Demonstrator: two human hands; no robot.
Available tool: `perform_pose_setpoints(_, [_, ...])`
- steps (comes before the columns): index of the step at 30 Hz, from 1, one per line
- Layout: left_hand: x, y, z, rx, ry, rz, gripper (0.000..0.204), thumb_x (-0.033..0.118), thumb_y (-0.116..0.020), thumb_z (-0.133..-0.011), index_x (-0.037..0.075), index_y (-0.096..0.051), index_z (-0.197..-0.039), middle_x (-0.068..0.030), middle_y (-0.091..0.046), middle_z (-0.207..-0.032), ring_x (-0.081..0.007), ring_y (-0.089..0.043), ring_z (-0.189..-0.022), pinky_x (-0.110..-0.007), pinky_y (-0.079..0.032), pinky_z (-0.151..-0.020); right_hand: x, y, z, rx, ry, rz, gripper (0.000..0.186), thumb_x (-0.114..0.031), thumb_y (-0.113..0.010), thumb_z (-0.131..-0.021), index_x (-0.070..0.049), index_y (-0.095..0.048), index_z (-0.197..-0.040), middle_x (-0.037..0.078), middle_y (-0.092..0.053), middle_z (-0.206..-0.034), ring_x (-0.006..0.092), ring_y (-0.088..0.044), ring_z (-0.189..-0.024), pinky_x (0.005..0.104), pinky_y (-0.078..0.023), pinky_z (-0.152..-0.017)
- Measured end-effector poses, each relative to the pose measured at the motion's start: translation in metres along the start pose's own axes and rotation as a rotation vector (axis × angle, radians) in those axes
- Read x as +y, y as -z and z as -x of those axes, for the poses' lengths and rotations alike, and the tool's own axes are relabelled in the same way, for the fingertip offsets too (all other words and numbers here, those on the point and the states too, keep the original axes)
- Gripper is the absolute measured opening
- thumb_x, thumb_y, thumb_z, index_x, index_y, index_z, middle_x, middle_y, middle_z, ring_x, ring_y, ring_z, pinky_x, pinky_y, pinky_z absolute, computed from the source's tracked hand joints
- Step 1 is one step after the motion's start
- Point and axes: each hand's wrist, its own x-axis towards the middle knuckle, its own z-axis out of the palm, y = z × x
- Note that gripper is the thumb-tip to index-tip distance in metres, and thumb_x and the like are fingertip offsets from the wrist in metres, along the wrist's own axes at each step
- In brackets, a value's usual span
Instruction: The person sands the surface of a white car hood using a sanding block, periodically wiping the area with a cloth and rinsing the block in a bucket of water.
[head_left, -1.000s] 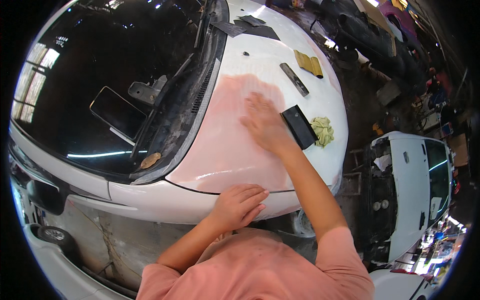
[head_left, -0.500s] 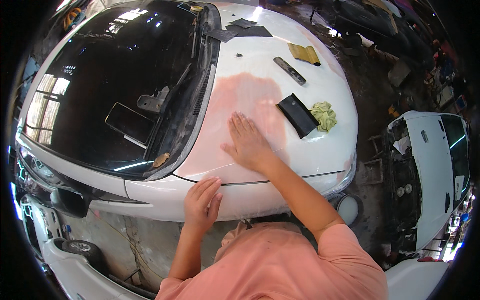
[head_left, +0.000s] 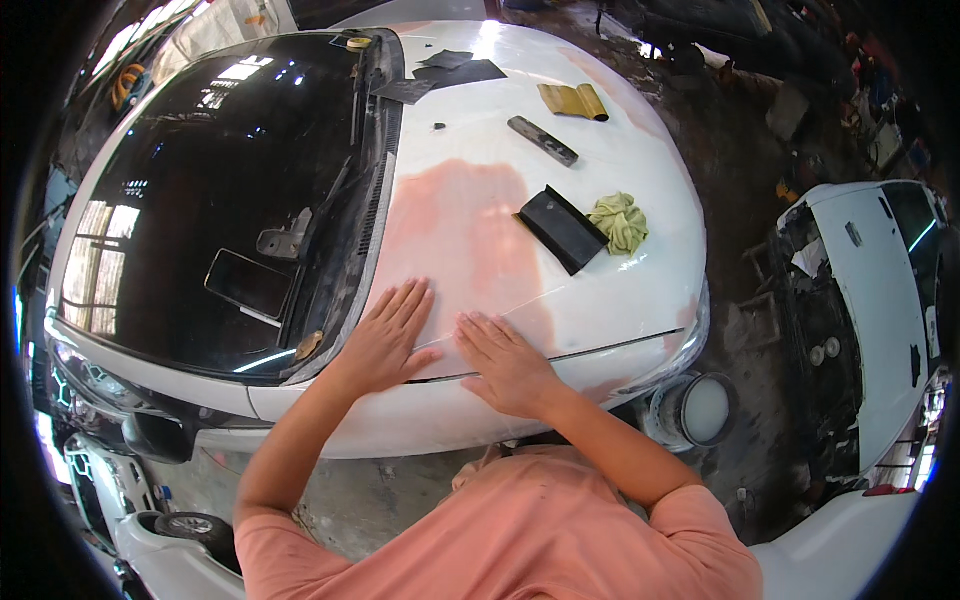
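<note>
Both my palms lie flat near the side edge of a white car hood (head_left: 640, 290), by its seam with the fender. My left hand (head_left: 388, 340) has its fingers stretched toward the windshield side, thumb out to the right. My right hand (head_left: 505, 365) rests just right of it, fingers extended and pointing up-left. Neither holds anything. Beneath and beyond them spreads a dull pinkish sanded patch (head_left: 460, 215) on the hood. Beyond my right hand lie a black folded sheet (head_left: 563, 230) and a crumpled pale green cloth (head_left: 620, 223).
Farther up the hood are a dark sanding block (head_left: 543, 141), a curled gold-brown sheet (head_left: 574, 101) and several dark grey sheets (head_left: 465, 75). A phone (head_left: 248, 282) sits on the windshield (head_left: 200, 190). A bucket (head_left: 703, 410) stands right of the fender, and a detached white car panel (head_left: 870, 320) stands farther right.
My left hand has moved from the fender edge up onto the hood. My right hand has drawn back toward the seam, next to the left. The view has shifted slightly.
</note>
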Motion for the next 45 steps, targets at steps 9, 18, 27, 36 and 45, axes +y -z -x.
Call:
perform_pose_setpoints(9, [-0.019,-0.022,-0.114,0.029,0.096,-0.019,0.094,0.065,-0.033,-0.109,-0.012,-0.024,-0.163,-0.0291,-0.021,-0.172,-0.0369,-0.013,-0.164,-0.046,-0.008,-0.134,0.104,0.023,0.047,0.727,-0.418,-0.026,0.049,-0.01,-0.061,-0.102,0.006,-0.048,-0.147,0.025,-0.047,-0.151,0.0418,-0.046,-0.142,0.0495,-0.038,-0.121])
perform_pose_setpoints(18, [0.03,-0.02,-0.041,0.061,-0.003,0.003,0.097,0.066,-0.041,-0.106,-0.015,-0.03,-0.158,-0.0334,-0.027,-0.168,-0.0422,-0.023,-0.16,-0.05,-0.016,-0.132,0.128,0.007,0.053,0.833,-0.698,-0.163,0.048,-0.015,-0.057,-0.106,0.007,-0.047,-0.147,0.025,-0.042,-0.155,0.0419,-0.04,-0.146,0.0494,-0.035,-0.121])
perform_pose_setpoints(27, [0.063,-0.012,-0.005,0.107,0.019,0.081,0.089,0.059,-0.055,-0.102,-0.01,-0.039,-0.157,-0.0277,-0.035,-0.167,-0.0419,-0.03,-0.157,-0.051,-0.021,-0.13,0.138,0.024,0.058,0.877,-0.677,-0.215,0.046,-0.011,-0.059,-0.104,0.004,-0.05,-0.147,0.021,-0.048,-0.15,0.0359,-0.05,-0.14,0.0456,-0.039,-0.119])
perform_pose_setpoints(36, [0.08,-0.018,-0.014,0.329,0.303,0.055,0.065,0.047,-0.071,-0.095,0.003,-0.06,-0.143,-0.0236,-0.049,-0.155,-0.0484,-0.038,-0.15,-0.055,-0.034,-0.122,0.364,0.122,-0.064,0.58,-0.855,-0.665,0.045,-0.023,-0.063,-0.104,-0.007,-0.056,-0.145,0.008,-0.065,-0.131,0.0229,-0.062,-0.113,0.0388,-0.054,-0.093])
perform_pose_setpoints(45, [0.086,-0.022,-0.007,0.35,0.45,-0.061,0.066,0.047,-0.074,-0.091,0.006,-0.059,-0.141,-0.0204,-0.049,-0.155,-0.0453,-0.041,-0.148,-0.053,-0.038,-0.12,0.51,0.08,-0.187,0.627,-1.107,-1.134,0.051,-0.025,-0.065,-0.101,-0.019,-0.056,-0.15,0.002,-0.063,-0.139,0.0238,-0.06,-0.104,0.0442,-0.056,-0.088])
